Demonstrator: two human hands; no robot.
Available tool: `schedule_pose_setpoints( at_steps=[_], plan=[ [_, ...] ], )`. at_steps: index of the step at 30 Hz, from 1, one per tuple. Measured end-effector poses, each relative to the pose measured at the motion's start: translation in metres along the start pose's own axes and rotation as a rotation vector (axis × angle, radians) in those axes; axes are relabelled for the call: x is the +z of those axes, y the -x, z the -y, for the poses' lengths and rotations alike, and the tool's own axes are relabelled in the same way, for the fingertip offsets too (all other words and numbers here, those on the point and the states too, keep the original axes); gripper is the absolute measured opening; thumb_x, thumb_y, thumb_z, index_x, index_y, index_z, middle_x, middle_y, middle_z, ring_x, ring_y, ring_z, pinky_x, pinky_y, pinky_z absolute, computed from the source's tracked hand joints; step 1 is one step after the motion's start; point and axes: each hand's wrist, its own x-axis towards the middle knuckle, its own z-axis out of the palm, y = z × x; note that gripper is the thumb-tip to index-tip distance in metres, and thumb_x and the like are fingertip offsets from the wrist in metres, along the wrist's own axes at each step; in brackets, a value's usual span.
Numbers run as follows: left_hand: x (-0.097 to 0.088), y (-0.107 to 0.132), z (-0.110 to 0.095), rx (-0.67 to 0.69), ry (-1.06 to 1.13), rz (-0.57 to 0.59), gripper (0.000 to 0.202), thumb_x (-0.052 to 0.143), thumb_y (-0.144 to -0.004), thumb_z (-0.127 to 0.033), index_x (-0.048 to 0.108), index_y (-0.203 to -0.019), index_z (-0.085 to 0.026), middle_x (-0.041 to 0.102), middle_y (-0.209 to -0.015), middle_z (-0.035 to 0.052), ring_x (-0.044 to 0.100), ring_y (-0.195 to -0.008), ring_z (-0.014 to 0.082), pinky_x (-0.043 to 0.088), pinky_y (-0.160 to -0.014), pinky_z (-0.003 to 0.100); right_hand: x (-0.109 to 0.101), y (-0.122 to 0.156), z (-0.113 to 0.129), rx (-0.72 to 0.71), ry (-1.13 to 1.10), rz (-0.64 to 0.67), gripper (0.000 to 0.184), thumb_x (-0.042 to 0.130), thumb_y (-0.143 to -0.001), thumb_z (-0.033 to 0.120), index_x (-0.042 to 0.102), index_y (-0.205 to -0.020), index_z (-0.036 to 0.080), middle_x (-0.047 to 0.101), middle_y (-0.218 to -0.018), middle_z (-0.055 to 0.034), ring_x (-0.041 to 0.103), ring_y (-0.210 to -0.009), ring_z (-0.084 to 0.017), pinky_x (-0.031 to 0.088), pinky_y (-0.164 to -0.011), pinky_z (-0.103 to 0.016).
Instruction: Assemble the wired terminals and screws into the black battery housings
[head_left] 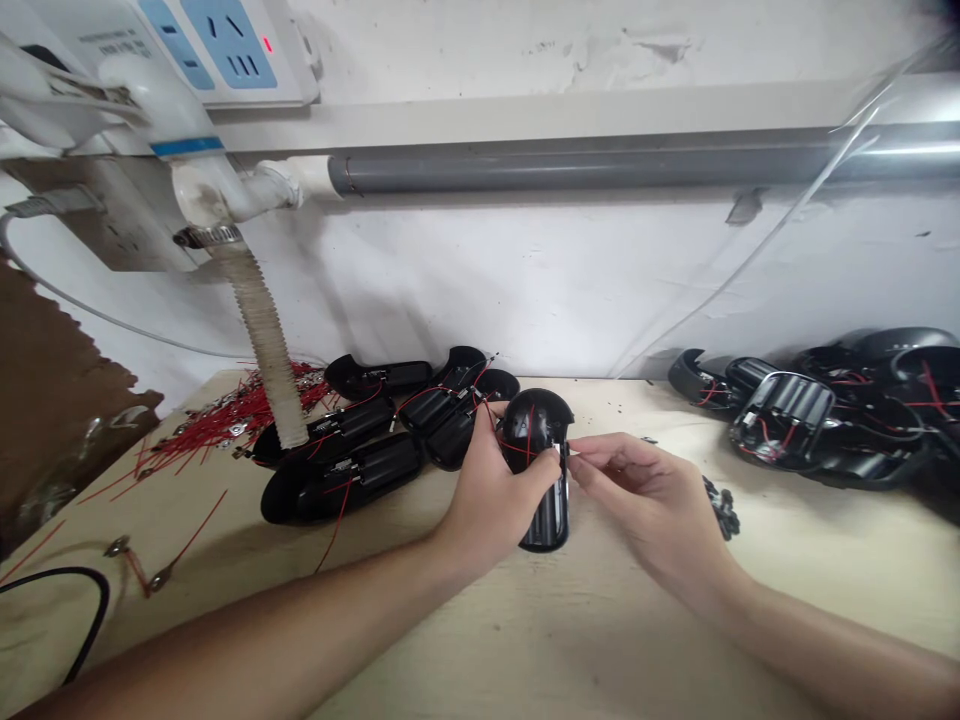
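Note:
In the middle of the table my left hand (pixel 499 490) grips a black plastic housing (pixel 549 520) with a rounded top and ribbed battery-like slots below. Its thumb presses near a small light-coloured part on the housing's inner face. Red wires cross the rounded end. My right hand (pixel 645 490) is at the housing's right edge, thumb and forefinger pinched together. Whatever sits between those fingertips is too small to make out. Just behind my right hand lies a small pile of little black parts (pixel 721 508), partly hidden by it.
Several similar black housings (pixel 375 470) with red wires lie to the left, and more are heaped (pixel 825 420) at the right. A bundle of red wires (pixel 247 410) lies at the back left, beside a ribbed hose (pixel 262 330). A grey pipe (pixel 525 170) runs along the wall.

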Motion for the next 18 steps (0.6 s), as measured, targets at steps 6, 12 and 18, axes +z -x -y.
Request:
schedule_pose_setpoints(
  at_steps=[6, 12, 18],
  plan=[
    [-0.001, -0.001, 0.0, -0.013, -0.006, 0.008, 0.041, 0.077, -0.09, -0.024, 0.052, -0.123, -0.024, 0.066, -0.11, 0.003, 0.07, -0.098, 0.0199, 0.061, -0.094, 0.04, -0.002, -0.001, -0.002, 0.048, -0.096, 0.033, 0.019, 0.088, -0.084, 0.039, 0.085, -0.092, 0.022, 0.081, -0.084, -0.0056, 0.073, -0.073, -0.016, 0.06, -0.069, -0.026],
    [-0.001, -0.003, -0.002, -0.01, -0.015, 0.016, 0.036, 0.076, -0.089, -0.022, 0.053, -0.117, -0.023, 0.069, -0.108, 0.0029, 0.07, -0.098, 0.0196, 0.058, -0.095, 0.038, -0.008, -0.004, -0.013, 0.091, -0.144, 0.048, 0.023, 0.091, -0.083, 0.042, 0.087, -0.094, 0.023, 0.081, -0.089, -0.0063, 0.069, -0.078, -0.014, 0.057, -0.073, -0.025],
    [-0.002, -0.004, -0.002, -0.02, -0.035, -0.001, 0.034, 0.076, -0.088, -0.023, 0.056, -0.115, -0.022, 0.071, -0.112, 0.0054, 0.072, -0.096, 0.0207, 0.057, -0.091, 0.037, -0.007, -0.006, -0.014, 0.143, -0.19, 0.047, 0.03, 0.095, -0.077, 0.045, 0.086, -0.092, 0.021, 0.078, -0.088, -0.0068, 0.064, -0.076, -0.014, 0.053, -0.072, -0.026]
  ],
)
